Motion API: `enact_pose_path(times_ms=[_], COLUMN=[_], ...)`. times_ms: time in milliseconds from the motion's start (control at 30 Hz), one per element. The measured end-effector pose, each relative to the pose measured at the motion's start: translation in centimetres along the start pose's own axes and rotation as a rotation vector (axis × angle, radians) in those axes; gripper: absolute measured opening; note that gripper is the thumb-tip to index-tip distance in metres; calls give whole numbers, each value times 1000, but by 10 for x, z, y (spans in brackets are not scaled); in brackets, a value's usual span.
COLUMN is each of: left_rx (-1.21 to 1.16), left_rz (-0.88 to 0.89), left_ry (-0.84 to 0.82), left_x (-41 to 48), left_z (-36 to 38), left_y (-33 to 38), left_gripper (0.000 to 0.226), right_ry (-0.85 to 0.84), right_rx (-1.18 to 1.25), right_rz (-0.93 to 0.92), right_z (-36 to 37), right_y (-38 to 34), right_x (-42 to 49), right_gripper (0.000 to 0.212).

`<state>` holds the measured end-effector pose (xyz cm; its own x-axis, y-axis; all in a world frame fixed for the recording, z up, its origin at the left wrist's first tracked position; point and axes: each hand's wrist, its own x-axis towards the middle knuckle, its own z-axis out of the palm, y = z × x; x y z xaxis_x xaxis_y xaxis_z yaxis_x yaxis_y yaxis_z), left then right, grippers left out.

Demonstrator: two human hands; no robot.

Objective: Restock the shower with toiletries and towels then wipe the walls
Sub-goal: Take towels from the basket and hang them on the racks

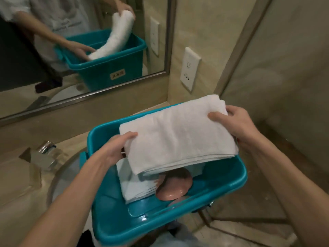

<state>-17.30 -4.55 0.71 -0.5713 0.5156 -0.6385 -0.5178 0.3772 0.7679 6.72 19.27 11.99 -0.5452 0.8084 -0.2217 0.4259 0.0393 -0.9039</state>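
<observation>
Teal tub sits closest, by the sink, with both arms reaching in over it. Left hand grips the near-left corner of a folded white towel, thumb on top. Right hand clamps the far-right edge the same way. The towel hangs tilted above the tub, clear of its floor. Beneath it lie a stack of folded white cloths and a glossy pink rounded item. The mirror behind shows the same two-handed hold.
</observation>
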Motion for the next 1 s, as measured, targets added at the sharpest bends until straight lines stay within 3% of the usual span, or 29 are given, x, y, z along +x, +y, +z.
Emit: enact_pose_path(times_ms=[133, 300, 467, 567, 733, 1000], left_rx=[75, 115, 182, 202, 258, 309], left_rz=[157, 410, 536, 584, 666, 629], left_ry=[-111, -307, -532, -696, -929, -1212], left_x=[-16, -50, -102, -136, -184, -285], left_z=[-2, 33, 101, 148, 220, 303], left_y=[26, 69, 107, 116, 100, 18], left_gripper=[33, 22, 60, 54, 48, 47], right_ry=[117, 294, 507, 625, 820, 1140], right_rx=[183, 216, 299, 325, 314, 283], right_rz=[-77, -193, -233, -230, -207, -128], right_z=[-18, -55, -100, -124, -148, -162], right_y=[-8, -5, 1, 7, 20, 60], right_x=[-63, -150, -239, -299, -399, -548], right_gripper=[35, 41, 45, 49, 50, 46])
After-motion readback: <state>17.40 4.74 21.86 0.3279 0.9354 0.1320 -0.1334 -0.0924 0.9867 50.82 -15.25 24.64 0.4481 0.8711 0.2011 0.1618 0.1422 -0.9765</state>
